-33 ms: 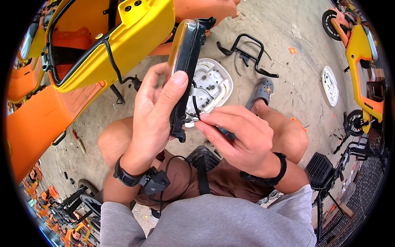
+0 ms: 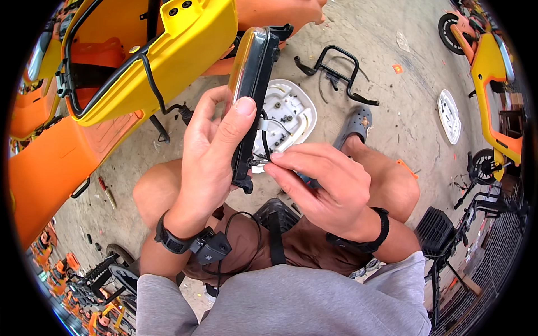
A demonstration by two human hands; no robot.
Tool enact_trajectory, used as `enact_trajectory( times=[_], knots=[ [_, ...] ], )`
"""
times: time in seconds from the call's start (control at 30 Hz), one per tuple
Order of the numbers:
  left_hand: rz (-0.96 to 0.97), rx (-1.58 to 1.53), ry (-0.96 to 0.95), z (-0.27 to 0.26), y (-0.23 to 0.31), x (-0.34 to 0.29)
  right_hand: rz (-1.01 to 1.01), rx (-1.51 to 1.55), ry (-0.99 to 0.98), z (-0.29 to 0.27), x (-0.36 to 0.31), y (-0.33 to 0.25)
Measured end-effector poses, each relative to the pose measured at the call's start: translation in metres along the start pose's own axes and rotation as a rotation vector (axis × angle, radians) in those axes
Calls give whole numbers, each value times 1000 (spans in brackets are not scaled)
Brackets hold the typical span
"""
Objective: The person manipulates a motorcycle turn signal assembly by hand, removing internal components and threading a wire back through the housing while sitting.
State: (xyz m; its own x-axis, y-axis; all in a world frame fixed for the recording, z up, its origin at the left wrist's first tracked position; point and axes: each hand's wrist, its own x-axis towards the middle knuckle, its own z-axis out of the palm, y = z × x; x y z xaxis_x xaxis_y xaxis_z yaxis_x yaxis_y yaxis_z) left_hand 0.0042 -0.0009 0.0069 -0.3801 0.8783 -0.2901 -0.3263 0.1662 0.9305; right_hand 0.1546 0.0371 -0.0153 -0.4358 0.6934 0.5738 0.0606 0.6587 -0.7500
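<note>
My left hand (image 2: 216, 140) is wrapped around a long lamp with an amber lens and black housing (image 2: 255, 95), thumb pressed on its back, holding it upright above my lap. A thin black cable (image 2: 265, 143) leaves the back of the lamp and bends down. My right hand (image 2: 322, 185) pinches this cable between thumb and fingertips, close to the lamp's lower end. The exact spot under the fingertips is partly hidden. Behind the lamp, a white plastic cover (image 2: 302, 109) with small dark fasteners lies on the floor.
To my left stands a yellow body panel (image 2: 185, 61) with a hanging cable, beside an orange panel (image 2: 67, 168). Ahead lies a black metal bracket (image 2: 350, 61). A second white cover (image 2: 448, 117) and a yellow scooter (image 2: 490, 84) are to the right. A screwdriver-like tool (image 2: 106, 192) lies left.
</note>
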Motion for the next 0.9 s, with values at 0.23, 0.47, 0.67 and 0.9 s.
enact_trajectory(
  times=[0.23, 0.47, 0.67, 0.9],
  knots=[
    [14, 28, -21, 0, -2, -1, 32, 105, -97, -3, 3, 6],
    [22, 24, -18, -1, -4, -1, 58, 135, -122, -3, 4, 3],
    [72, 50, -17, 1, -1, -3, 240, 275, -149, -1, 3, -3],
    [119, 100, -51, -1, 0, -4, 860, 716, -223, -7, 4, -12]
  ],
)
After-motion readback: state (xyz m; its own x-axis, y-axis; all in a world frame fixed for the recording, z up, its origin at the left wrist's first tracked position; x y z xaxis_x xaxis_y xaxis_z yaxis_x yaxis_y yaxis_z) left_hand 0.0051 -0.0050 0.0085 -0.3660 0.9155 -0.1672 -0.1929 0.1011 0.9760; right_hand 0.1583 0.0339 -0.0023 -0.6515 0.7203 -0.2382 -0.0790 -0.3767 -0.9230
